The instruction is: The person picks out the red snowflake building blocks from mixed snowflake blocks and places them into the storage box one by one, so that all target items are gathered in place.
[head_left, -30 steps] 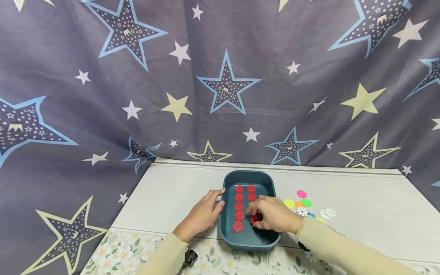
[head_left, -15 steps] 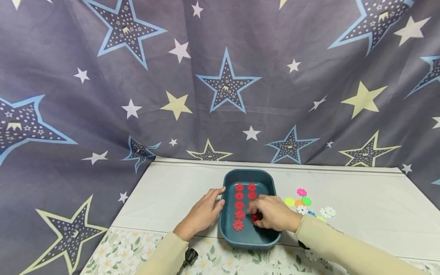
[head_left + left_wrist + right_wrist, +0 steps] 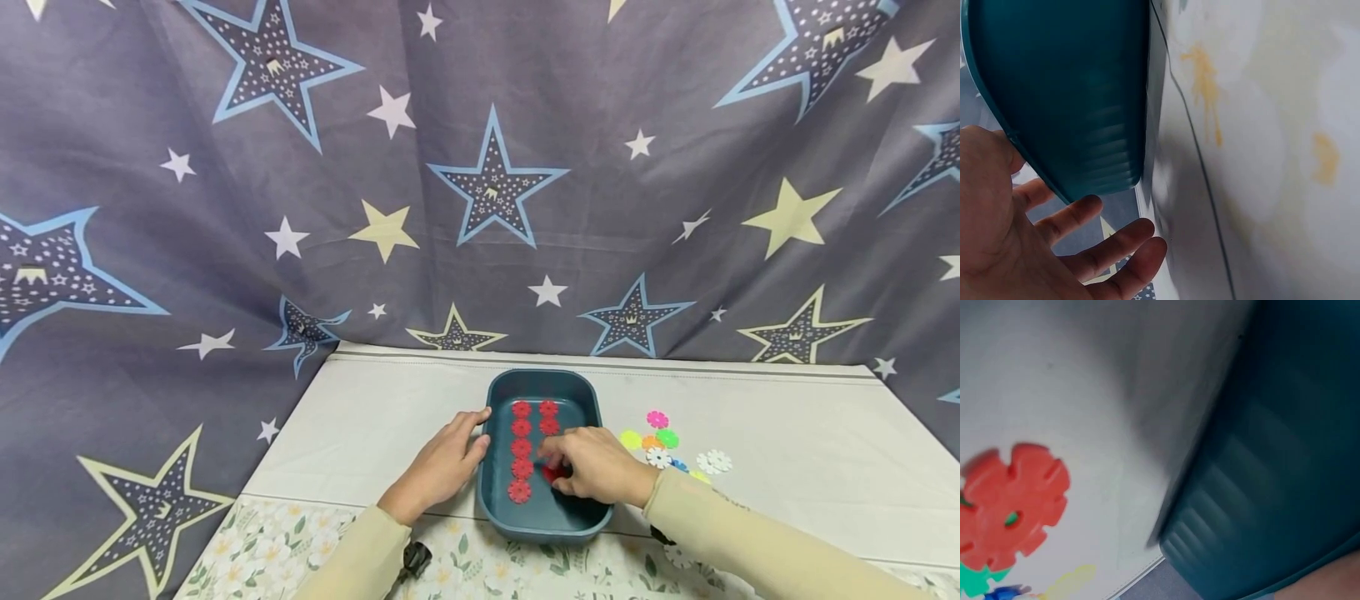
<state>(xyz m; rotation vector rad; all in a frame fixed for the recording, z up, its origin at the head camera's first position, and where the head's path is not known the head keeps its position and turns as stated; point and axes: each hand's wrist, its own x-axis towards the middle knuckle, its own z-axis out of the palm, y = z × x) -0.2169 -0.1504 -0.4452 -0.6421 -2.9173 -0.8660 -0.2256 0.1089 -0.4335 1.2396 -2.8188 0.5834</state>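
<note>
In the head view, a dark teal rectangular tray [image 3: 543, 523] holds red flower-shaped discs in two columns. The left column [image 3: 521, 448] has several; at the top of the right column, two discs [image 3: 549, 417] show. My right hand [image 3: 600, 468] reaches over the tray's right wall, thumb and fingers pinching a red flower disc [image 3: 552, 473], partly hidden by the hand. My left hand [image 3: 441, 460] rests against the tray's left wall, fingers extended at the rim. The left wrist view shows this hand [image 3: 1066, 244] with spread fingers beside the teal wall.
Right of the tray lie loose flower discs: pink [image 3: 657, 419], green [image 3: 667, 437], yellow [image 3: 630, 441], orange [image 3: 652, 443], white [image 3: 658, 457] and blue [image 3: 679, 465]. White discs [image 3: 714, 462] lie farther right. A star-patterned curtain [image 3: 480, 275] hangs behind the table [image 3: 390, 417].
The red disc under my right hand has shifted and turned slightly, with less of its face showing. Both hands stay almost in place; the tray has not visibly moved.
</note>
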